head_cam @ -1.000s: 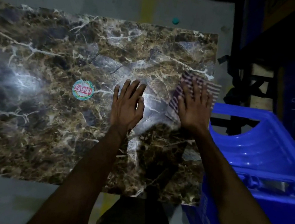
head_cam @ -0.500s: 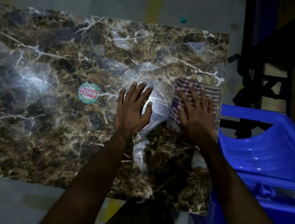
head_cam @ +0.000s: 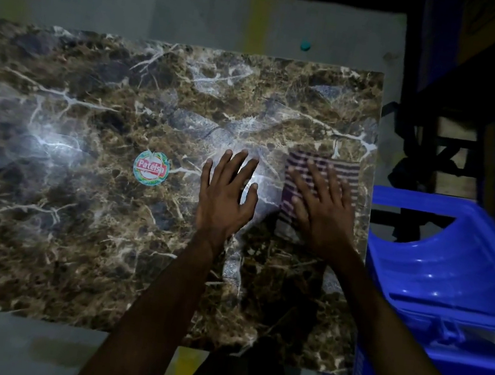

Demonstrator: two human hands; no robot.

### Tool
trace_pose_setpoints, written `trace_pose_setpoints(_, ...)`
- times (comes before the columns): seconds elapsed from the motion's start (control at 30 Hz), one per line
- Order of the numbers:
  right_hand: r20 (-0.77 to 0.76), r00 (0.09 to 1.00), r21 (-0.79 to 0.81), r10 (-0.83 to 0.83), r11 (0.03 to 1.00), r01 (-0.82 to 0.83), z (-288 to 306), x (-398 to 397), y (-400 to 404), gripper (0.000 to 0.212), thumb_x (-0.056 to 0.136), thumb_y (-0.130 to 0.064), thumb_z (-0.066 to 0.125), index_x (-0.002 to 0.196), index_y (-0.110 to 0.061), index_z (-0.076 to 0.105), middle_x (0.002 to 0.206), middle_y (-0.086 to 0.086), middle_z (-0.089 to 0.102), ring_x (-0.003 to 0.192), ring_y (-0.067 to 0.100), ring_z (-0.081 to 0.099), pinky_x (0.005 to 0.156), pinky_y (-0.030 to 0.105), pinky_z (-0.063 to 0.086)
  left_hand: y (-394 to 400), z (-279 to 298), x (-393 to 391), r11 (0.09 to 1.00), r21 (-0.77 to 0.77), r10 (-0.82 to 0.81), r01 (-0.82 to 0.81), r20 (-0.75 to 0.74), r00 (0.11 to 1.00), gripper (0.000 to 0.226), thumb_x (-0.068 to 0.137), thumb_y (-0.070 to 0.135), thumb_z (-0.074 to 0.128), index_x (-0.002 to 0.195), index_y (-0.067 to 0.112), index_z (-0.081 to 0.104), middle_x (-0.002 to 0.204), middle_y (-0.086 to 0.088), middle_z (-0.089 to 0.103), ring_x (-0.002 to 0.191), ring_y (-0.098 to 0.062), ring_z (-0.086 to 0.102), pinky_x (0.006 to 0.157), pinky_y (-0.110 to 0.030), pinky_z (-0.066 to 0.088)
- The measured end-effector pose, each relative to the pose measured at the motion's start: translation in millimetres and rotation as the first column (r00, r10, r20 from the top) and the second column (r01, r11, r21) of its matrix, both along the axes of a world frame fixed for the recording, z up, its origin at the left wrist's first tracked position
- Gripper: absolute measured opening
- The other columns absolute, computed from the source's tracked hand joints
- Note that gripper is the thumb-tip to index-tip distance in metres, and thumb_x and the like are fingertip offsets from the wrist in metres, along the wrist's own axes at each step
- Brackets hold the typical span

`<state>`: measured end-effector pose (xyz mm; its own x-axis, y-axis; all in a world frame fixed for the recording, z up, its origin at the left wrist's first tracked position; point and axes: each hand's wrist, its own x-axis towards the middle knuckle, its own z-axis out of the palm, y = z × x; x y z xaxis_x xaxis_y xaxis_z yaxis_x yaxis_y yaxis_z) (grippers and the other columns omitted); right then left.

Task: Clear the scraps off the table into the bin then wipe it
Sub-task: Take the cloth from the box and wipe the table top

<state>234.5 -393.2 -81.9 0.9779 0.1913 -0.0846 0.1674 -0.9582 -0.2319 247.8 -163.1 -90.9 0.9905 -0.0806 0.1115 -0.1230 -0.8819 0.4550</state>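
- So right hand (head_cam: 325, 211) is pressing flat-fingered on the striped cloth (head_cam: 320, 178) near the table (head_cam: 73, 242) right edge; left hand (head_cam: 225, 197) is lying flat, grasping nothing.
- Cloth is risking sliding off toward the blue bin (head_cam: 450, 273).
- Dim light is hiding scraps; bin inside is mostly unreadable.

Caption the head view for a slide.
Right hand presses a striped cloth flat on the marble table, left hand flat beside it, blue bin alongside.
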Motion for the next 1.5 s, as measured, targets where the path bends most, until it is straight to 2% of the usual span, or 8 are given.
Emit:
trace_pose_setpoints(0.23, 0.015, 0.996, 0.023, -0.089, 0.996, 0.088, -3, 48, 41, 0.057, 0.111, -0.050, 0.022, 0.166, -0.036, 0.015, 0.175, 0.002, 0.009, 0.161, 0.032, 0.002, 0.128, 0.056, 0.005, 1, 0, -1, 1.000, -0.003, -0.007, 0.007, -0.001, 1.000, 0.048, 0.103, 0.036, 0.054, 0.150, 0.029, 0.050, 0.163, 0.006, 0.038, 0.156, -0.016, 0.022, 0.126, -0.053, 0.014)
trace_pose_setpoints(0.4, 0.145, 0.986, 0.071, 0.086, 0.993, -0.097, -9, -2, 44, 0.055, 0.111, -0.040, 0.042, 0.163, -0.029, 0.031, 0.172, 0.008, 0.022, 0.160, 0.034, 0.013, 0.125, 0.058, 0.020, 3, -3, 0, 0.999, 0.021, -0.025, 0.026, -0.031, 0.999, 0.050, 0.104, 0.037, 0.051, 0.153, 0.029, 0.046, 0.165, 0.006, 0.034, 0.157, -0.015, 0.018, 0.126, -0.054, 0.012)
trace_pose_setpoints(0.5, 0.038, 0.988, 0.037, 0.149, 0.988, -0.150, -4, -15, 24, 0.055, 0.111, -0.046, 0.033, 0.164, -0.038, 0.022, 0.174, 0.000, 0.015, 0.161, 0.029, 0.007, 0.127, 0.055, 0.017, 2, -2, -1, 1.000, 0.013, -0.014, 0.014, -0.009, 1.000, 0.050, 0.103, 0.036, 0.054, 0.152, 0.029, 0.048, 0.164, 0.006, 0.035, 0.157, -0.015, 0.019, 0.125, -0.054, 0.013)
trace_pose_setpoints(0.77, -0.043, 0.980, 0.026, -0.193, 0.981, 0.194, 3, 41, 22, 0.059, 0.110, -0.052, 0.015, 0.166, -0.037, 0.010, 0.176, 0.002, 0.001, 0.161, 0.031, -0.005, 0.128, 0.058, 0.003, 3, -3, -1, 0.999, 0.037, -0.020, 0.021, -0.014, 1.000, 0.048, 0.104, 0.038, 0.051, 0.152, 0.030, 0.048, 0.164, 0.006, 0.037, 0.157, -0.016, 0.020, 0.126, -0.053, 0.012)
trace_pose_setpoints(1.0, -0.014, 0.999, 0.010, 0.037, 0.999, -0.037, -2, -28, 10, 0.054, 0.112, -0.044, 0.033, 0.164, -0.041, 0.020, 0.174, -0.002, 0.013, 0.162, 0.028, 0.005, 0.128, 0.053, 0.015, 1, -1, -5, 0.975, 0.144, -0.167, 0.170, -0.036, 0.985, 0.049, 0.107, 0.038, 0.044, 0.155, 0.031, 0.042, 0.165, 0.008, 0.034, 0.158, -0.015, 0.015, 0.125, -0.056, 0.011)
trace_pose_setpoints(1.27, 0.018, 0.957, -0.036, -0.290, 0.956, 0.290, 3, 25, -16, 0.055, 0.113, -0.047, 0.027, 0.166, -0.037, 0.016, 0.175, -0.001, 0.011, 0.162, 0.030, 0.004, 0.128, 0.054, 0.011, -4, 1, -2, 0.936, 0.280, -0.201, 0.213, -0.072, 0.977, 0.053, 0.102, 0.039, 0.038, 0.155, 0.037, 0.039, 0.161, 0.004, 0.037, 0.152, -0.024, 0.028, 0.120, -0.059, 0.016)
trace_pose_setpoints(1.4, 0.006, 0.990, 0.003, -0.140, 0.990, 0.140, 3, 17, 22, 0.056, 0.112, -0.045, 0.025, 0.166, -0.030, 0.022, 0.175, 0.006, 0.011, 0.161, 0.032, 0.002, 0.129, 0.049, -0.005, -1, 2, 1, 0.925, 0.300, -0.209, 0.232, -0.106, 0.972, 0.053, 0.101, 0.042, 0.039, 0.154, 0.039, 0.041, 0.163, 0.008, 0.035, 0.152, -0.023, 0.029, 0.118, -0.061, 0.017)
trace_pose_setpoints(1.5, -0.002, 1.000, 0.003, 0.010, 1.000, -0.010, 2, -28, 16, 0.055, 0.112, -0.044, 0.027, 0.165, -0.033, 0.023, 0.175, 0.004, 0.012, 0.162, 0.030, 0.001, 0.130, 0.050, 0.003, -18, 8, 1, 0.948, 0.265, -0.137, 0.177, -0.163, 0.977, 0.045, 0.098, 0.042, 0.041, 0.141, 0.032, 0.050, 0.160, 0.006, 0.036, 0.151, -0.026, 0.028, 0.117, -0.067, 0.015)
